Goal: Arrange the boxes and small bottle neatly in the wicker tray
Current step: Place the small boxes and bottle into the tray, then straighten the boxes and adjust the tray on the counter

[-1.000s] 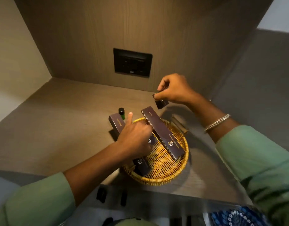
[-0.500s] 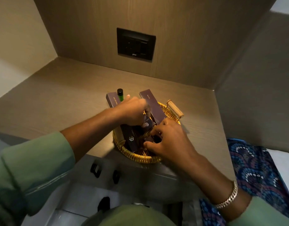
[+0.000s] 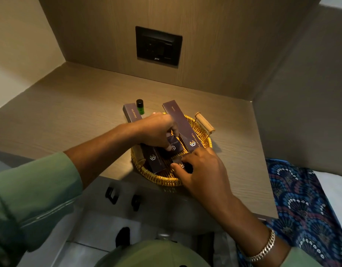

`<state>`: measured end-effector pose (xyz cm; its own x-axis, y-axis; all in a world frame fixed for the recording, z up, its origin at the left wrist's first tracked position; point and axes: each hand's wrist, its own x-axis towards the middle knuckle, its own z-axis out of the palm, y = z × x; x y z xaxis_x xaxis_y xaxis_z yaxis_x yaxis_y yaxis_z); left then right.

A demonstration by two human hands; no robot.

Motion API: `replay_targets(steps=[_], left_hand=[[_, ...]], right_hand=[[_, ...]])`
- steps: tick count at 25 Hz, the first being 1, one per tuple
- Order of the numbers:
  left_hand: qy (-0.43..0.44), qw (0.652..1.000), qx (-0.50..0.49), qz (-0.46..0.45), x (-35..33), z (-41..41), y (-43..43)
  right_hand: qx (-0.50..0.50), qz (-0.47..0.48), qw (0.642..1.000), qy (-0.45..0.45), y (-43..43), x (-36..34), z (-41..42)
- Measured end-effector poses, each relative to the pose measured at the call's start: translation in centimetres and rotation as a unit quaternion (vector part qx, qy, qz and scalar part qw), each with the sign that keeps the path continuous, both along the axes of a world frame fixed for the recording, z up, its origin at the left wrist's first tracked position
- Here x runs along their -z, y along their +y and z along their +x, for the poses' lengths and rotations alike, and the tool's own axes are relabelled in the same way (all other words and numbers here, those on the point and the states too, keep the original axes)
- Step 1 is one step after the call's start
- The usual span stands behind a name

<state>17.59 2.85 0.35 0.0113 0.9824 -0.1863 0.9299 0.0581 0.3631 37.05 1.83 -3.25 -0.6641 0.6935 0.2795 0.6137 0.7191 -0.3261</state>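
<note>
A round yellow wicker tray (image 3: 202, 132) with wooden handles sits near the front edge of the wooden shelf. A long purple "Comb" box (image 3: 180, 124) leans across its right side. Another long "Dental Kit" box (image 3: 132, 112) lies across the left rim, its far end sticking out. My left hand (image 3: 156, 130) pinches a small purple box (image 3: 175, 144) in the tray's middle. My right hand (image 3: 201, 170) holds another small dark box (image 3: 178, 162) at the tray's near side. A small green bottle (image 3: 140, 107) with a black cap stands on the shelf behind the tray.
A black switch plate (image 3: 158, 46) is set in the back wall. Walls close the shelf (image 3: 69, 116) on the left and right. Black hooks (image 3: 112, 193) hang below the shelf's front edge. A blue patterned cloth (image 3: 305, 205) lies lower right.
My right hand came down from above the shelf with the small box into the tray's near side. My left hand stayed over the tray and now pinches a small box.
</note>
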Motion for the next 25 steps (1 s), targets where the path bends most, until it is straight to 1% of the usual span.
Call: replay_targets(steps=[3,5,6,7,9,10,11,12,13,15,16,17,19,22,25], left_hand=[[-0.027,0.999,-0.014,0.014,-0.2,-0.3,-0.1],[-0.069,0.995,-0.035,0.063,-1.2,-1.2,-0.2],[-0.090,0.989,-0.055,0.106,-1.8,-2.0,-0.3],[-0.109,0.978,-0.085,0.156,-2.5,-3.2,-0.3],[-0.139,0.943,-0.171,0.249,-3.5,-6.0,0.0],[-0.141,0.926,-0.215,0.276,-3.8,-7.7,0.2],[-0.134,0.919,-0.247,0.278,-3.8,-9.2,0.7],[-0.118,0.923,-0.265,0.253,-3.7,-10.4,1.2],[-0.095,0.939,-0.261,0.205,-3.7,-11.5,1.8],[-0.045,0.970,-0.221,0.094,-2.9,-12.4,2.9],[-0.039,0.977,-0.203,0.057,-2.5,-12.7,3.3],[-0.052,0.980,-0.191,0.033,-2.2,-12.9,3.8],[-0.084,0.982,-0.171,0.004,-1.9,-13.1,4.5],[-0.083,0.987,-0.135,-0.024,-2.0,-13.1,5.2],[-0.093,0.986,-0.132,-0.034,-1.8,-13.3,5.2]], right_hand=[[-0.007,-0.021,0.999,0.027,0.0,-0.3,0.3],[-0.022,-0.029,0.998,0.049,0.9,-1.0,0.7],[-0.030,-0.028,0.997,0.060,1.5,-1.4,0.9],[-0.037,-0.023,0.996,0.072,2.3,-1.8,1.0],[-0.043,-0.001,0.994,0.102,4.0,-2.6,1.2],[-0.042,0.014,0.992,0.114,4.8,-2.9,0.9],[-0.038,0.028,0.992,0.117,5.4,-3.0,0.8],[-0.029,0.040,0.992,0.116,6.0,-3.0,0.6],[-0.013,0.047,0.992,0.113,6.7,-3.0,0.1],[0.028,0.047,0.995,0.088,7.9,-2.7,-0.6],[0.047,0.043,0.995,0.071,8.3,-2.4,-0.9],[0.065,0.036,0.995,0.064,8.6,-2.1,-1.1],[0.083,0.020,0.993,0.082,8.7,-1.7,-1.2],[0.082,-0.002,0.990,0.118,8.6,-1.3,-1.1],[0.091,-0.006,0.987,0.133,8.3,-1.1,-1.3]])
